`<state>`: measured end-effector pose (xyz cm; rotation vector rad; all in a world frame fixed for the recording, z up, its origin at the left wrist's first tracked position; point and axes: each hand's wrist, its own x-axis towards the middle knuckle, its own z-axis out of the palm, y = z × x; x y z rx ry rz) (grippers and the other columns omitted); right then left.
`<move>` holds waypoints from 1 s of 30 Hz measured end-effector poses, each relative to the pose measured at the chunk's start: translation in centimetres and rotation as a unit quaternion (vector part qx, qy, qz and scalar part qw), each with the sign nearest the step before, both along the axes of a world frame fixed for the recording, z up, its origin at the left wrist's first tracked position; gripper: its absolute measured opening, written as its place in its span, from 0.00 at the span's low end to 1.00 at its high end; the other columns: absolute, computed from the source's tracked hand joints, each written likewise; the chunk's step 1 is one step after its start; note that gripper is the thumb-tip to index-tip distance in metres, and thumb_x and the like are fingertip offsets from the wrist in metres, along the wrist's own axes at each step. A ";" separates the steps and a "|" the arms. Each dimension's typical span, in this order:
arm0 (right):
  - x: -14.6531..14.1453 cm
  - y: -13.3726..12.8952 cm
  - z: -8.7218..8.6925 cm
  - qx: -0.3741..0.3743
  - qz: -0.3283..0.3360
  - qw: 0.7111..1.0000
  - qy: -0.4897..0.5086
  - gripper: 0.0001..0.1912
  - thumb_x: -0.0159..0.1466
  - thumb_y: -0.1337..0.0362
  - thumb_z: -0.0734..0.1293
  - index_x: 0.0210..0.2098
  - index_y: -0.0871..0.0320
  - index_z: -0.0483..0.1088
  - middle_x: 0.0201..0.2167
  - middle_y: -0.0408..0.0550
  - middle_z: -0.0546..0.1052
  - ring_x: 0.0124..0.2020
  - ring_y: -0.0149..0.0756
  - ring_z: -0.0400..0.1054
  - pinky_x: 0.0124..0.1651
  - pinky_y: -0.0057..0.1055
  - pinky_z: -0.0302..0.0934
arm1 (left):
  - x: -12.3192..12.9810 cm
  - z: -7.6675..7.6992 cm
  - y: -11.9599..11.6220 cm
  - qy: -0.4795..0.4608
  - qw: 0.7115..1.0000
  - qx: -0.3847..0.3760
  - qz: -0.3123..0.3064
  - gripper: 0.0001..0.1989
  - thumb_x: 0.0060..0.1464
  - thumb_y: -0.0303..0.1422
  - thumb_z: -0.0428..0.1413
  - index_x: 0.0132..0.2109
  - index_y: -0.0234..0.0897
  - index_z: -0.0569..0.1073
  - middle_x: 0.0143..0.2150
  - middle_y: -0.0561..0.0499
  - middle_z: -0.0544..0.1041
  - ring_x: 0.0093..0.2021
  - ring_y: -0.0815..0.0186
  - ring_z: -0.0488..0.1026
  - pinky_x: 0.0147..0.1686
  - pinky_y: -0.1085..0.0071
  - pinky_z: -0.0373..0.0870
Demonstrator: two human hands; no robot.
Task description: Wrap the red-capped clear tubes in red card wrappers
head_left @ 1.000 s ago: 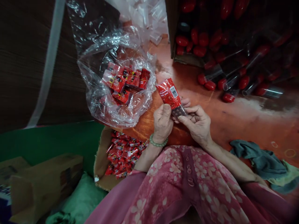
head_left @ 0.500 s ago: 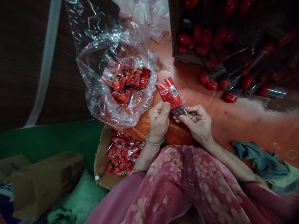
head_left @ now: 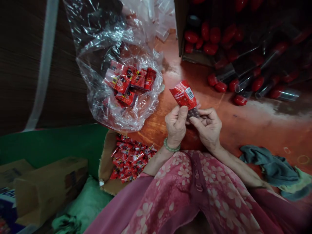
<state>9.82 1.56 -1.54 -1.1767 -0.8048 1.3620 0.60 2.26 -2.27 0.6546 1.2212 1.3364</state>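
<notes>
A small red printed packet (head_left: 184,94) with a barcode is held above the floor between my two hands. Its lower part is see-through and shows dark round pieces. My left hand (head_left: 176,125), with a green bead bracelet on the wrist, pinches the packet's left side under the thumb. My right hand (head_left: 207,126) grips its lower right corner between thumb and fingers. Left of the hands, an open clear plastic bag (head_left: 146,113) holds several bundles of red packets (head_left: 122,84). Below it, a cardboard box (head_left: 105,162) contains many small red packets (head_left: 131,159).
A dark box (head_left: 197,60) at upper right holds red-capped clear tubes (head_left: 211,48), several of them lying outside its near edge. Grey-green cloths (head_left: 270,164) lie at right. At lower left are a brown carton (head_left: 48,188) and a pale green sack (head_left: 85,201).
My left hand has moved right, closer to my right hand. The packet has shifted right with it, and its upper part now bulges more.
</notes>
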 end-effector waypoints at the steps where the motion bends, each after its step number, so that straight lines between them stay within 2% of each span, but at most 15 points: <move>1: 0.1 0.1 0.0 -0.003 0.006 1.000 0.002 0.20 0.55 0.50 0.79 0.35 0.52 0.67 0.31 0.38 0.82 0.28 0.31 0.80 0.35 0.29 0.78 | 0.0 -0.1 0.0 0.000 1.000 -0.002 -0.009 0.25 0.58 0.56 0.57 0.43 0.38 0.80 0.39 0.46 0.85 0.41 0.61 0.84 0.33 0.73 0.78; 6: 0.6 0.3 0.0 -0.008 0.050 0.998 0.022 0.21 0.56 0.50 0.78 0.36 0.52 0.67 0.32 0.40 0.82 0.31 0.34 0.81 0.38 0.33 0.79 | -1.1 0.3 0.5 -0.031 0.999 0.000 -0.022 0.30 0.50 0.61 0.60 0.42 0.37 0.78 0.41 0.44 0.85 0.44 0.58 0.83 0.36 0.70 0.79; 9: 0.6 0.3 -0.3 -0.009 0.058 0.998 0.031 0.20 0.56 0.52 0.78 0.36 0.53 0.68 0.32 0.40 0.83 0.29 0.32 0.80 0.38 0.32 0.79 | -1.8 1.0 1.0 -0.059 0.998 0.006 -0.015 0.32 0.44 0.62 0.65 0.43 0.38 0.76 0.44 0.44 0.84 0.48 0.56 0.82 0.39 0.69 0.80; 14: 0.5 0.0 -0.4 -0.006 0.064 0.998 0.025 0.19 0.52 0.53 0.80 0.35 0.53 0.73 0.31 0.39 0.81 0.29 0.30 0.78 0.39 0.30 0.78 | -1.7 1.6 1.0 -0.085 0.995 -0.011 -0.052 0.23 0.50 0.54 0.65 0.40 0.39 0.77 0.43 0.46 0.85 0.51 0.55 0.82 0.41 0.66 0.81; 18: 0.6 -0.2 -0.3 0.006 0.071 0.997 0.031 0.15 0.54 0.56 0.80 0.36 0.52 0.74 0.32 0.38 0.81 0.27 0.28 0.77 0.42 0.31 0.78 | -1.3 1.7 0.4 -0.092 0.993 -0.007 -0.075 0.18 0.53 0.50 0.64 0.37 0.39 0.78 0.41 0.47 0.85 0.45 0.57 0.83 0.32 0.70 0.78; 20: 0.7 -0.3 -0.4 0.004 0.070 0.997 0.033 0.15 0.54 0.56 0.80 0.35 0.52 0.74 0.32 0.38 0.81 0.28 0.28 0.77 0.42 0.30 0.77 | -1.2 1.7 0.1 -0.088 0.992 -0.016 -0.084 0.19 0.53 0.50 0.64 0.37 0.38 0.78 0.42 0.46 0.85 0.43 0.57 0.83 0.30 0.71 0.77; 26: 1.1 -0.3 -0.3 0.005 0.079 0.997 0.024 0.17 0.54 0.55 0.80 0.35 0.52 0.72 0.32 0.38 0.81 0.27 0.29 0.78 0.38 0.31 0.78 | -1.6 1.8 0.0 -0.086 0.990 -0.033 -0.107 0.22 0.51 0.51 0.66 0.38 0.34 0.79 0.45 0.42 0.85 0.41 0.58 0.83 0.34 0.69 0.78; 30: 1.0 -0.1 0.0 0.011 0.092 0.995 0.022 0.15 0.57 0.56 0.78 0.38 0.54 0.73 0.31 0.40 0.83 0.27 0.31 0.79 0.33 0.29 0.77 | -1.6 2.0 0.5 -0.139 0.989 -0.017 -0.045 0.28 0.46 0.54 0.68 0.45 0.36 0.77 0.49 0.41 0.84 0.50 0.54 0.82 0.45 0.63 0.79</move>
